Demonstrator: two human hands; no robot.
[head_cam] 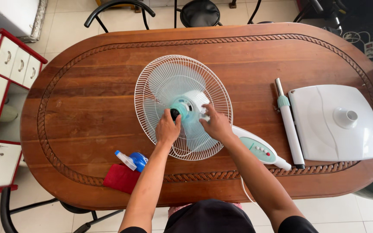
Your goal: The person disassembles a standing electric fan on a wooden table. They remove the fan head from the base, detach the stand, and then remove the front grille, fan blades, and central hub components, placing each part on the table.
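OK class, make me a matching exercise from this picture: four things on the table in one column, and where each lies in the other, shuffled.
Things:
1. fan grille
2. spray bottle
3. fan base
4. pole

Places:
A. far right of the table
B. near edge, on a red cloth
C. middle of the table, under both hands
D. just left of the base

Pairs: 1-C, 2-B, 3-A, 4-D

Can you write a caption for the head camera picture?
Two hands, left hand and right hand, work at a fan hub.
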